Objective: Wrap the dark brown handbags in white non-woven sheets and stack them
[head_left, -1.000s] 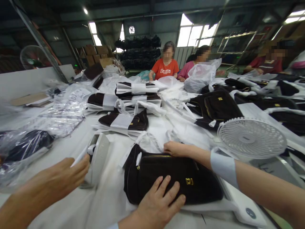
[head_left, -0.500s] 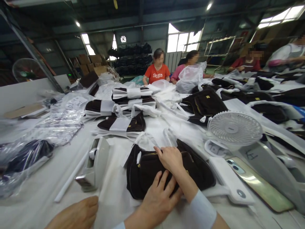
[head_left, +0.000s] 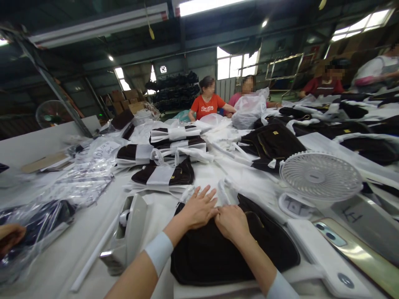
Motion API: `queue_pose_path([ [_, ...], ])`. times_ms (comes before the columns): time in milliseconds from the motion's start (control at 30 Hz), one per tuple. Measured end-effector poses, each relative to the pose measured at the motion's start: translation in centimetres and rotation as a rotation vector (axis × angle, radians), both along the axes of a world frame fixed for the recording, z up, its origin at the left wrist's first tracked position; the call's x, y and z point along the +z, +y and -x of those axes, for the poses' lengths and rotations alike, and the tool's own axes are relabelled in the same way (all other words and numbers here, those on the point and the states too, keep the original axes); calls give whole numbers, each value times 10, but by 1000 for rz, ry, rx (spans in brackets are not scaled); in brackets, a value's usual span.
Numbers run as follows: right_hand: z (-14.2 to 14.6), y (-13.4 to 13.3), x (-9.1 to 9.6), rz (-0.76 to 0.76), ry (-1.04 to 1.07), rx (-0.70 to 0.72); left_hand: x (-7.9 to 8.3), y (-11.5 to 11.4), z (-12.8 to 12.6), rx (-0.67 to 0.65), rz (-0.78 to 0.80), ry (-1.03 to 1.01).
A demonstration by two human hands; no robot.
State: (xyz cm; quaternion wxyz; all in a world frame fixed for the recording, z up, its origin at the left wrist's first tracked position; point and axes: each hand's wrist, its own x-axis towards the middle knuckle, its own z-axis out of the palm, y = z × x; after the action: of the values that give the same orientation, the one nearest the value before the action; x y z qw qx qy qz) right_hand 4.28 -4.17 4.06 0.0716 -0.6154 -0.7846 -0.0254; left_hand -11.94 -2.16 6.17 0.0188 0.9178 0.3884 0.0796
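Note:
A black fabric bag (head_left: 218, 257) lies flat on the white table in front of me. My left hand (head_left: 199, 209) rests open on the bag's far edge, its fingers spread flat. Touching it on the right, my right hand (head_left: 232, 222) has its fingers curled down onto the bag's top. Both wrists carry white bands. White paper wrapping (head_left: 224, 187) lies just beyond my fingertips.
A grey tape dispenser (head_left: 131, 232) and a white stick (head_left: 93, 253) lie to the left. A small white fan (head_left: 321, 176), a phone (head_left: 352, 249) and a white handle (head_left: 327, 261) are at the right. Wrapped black bags (head_left: 162, 174) pile behind. Another person's hand (head_left: 9, 236) is at far left.
My left hand has moved from the bag's near side to its far edge beside my right hand. The other person's hand has drawn away to the left. The bag's gold emblem is no longer showing.

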Motion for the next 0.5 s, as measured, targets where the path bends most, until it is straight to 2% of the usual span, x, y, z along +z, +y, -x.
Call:
queue_pose_path([
  [100, 1, -1, 8, 51, -30, -6, -17, 29, 10, 58, 170, 120],
  [233, 1, -2, 11, 65, -34, 45, -25, 63, -11, 221, 182, 79],
  [367, -2, -3, 10, 46, -23, 50, -22, 116, -45, 561, 187, -94],
  [500, -4, -2, 9, 71, -2, 48, -32, 154, -60, 925, 261, -218],
])
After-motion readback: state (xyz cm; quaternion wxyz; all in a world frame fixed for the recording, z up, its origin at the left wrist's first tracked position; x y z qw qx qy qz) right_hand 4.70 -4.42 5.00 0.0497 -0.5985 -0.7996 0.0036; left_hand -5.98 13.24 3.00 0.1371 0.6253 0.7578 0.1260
